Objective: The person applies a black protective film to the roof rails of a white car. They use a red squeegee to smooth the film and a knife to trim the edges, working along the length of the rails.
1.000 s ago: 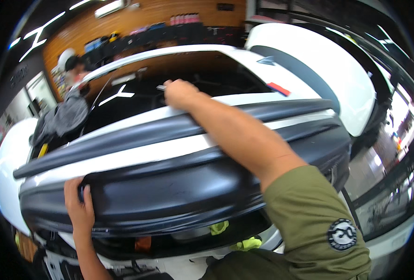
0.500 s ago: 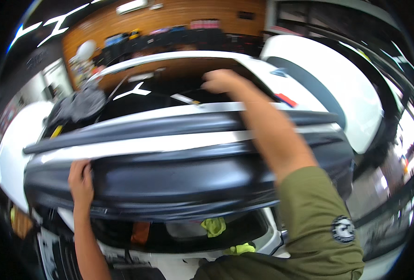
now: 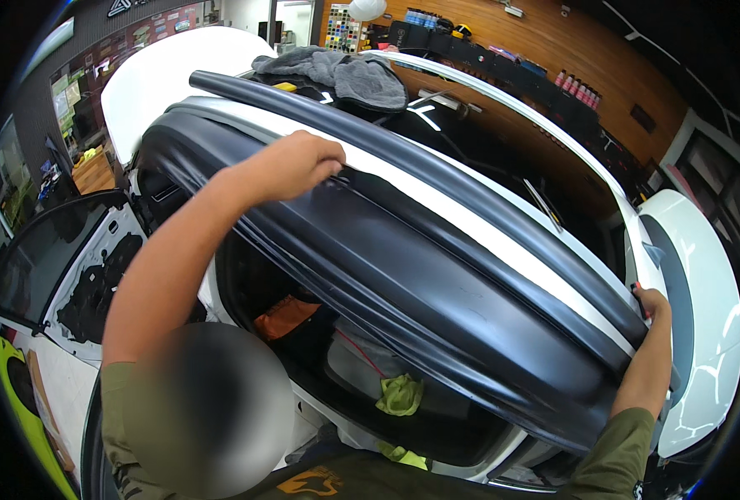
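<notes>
A wide sheet of dark grey satin film (image 3: 437, 275) hangs in folds along the side of a white car's roof. A white strip (image 3: 437, 196) of the car body shows between the sheet and a long dark band (image 3: 470, 187) above it. My left hand (image 3: 307, 162) is closed in a pinch on the sheet's upper edge, left of the middle. At the far right end of the dark band, my right hand (image 3: 653, 304) is closed around a small red-and-black tool (image 3: 639, 300), mostly hidden by the fingers.
A grey towel (image 3: 341, 75) lies on the glossy black roof, with a slim silver-and-yellow tool (image 3: 543, 204) farther right. White raised panels (image 3: 170, 79) flank the car. Inside the opening below are an orange cloth (image 3: 285, 318) and a lime cloth (image 3: 400, 395). A stripped door (image 3: 95, 283) stands left.
My view has turned and tilted. My left hand has shifted to the sheet's upper edge; my right hand has moved from above the black roof to its right end, with the red-and-black tool.
</notes>
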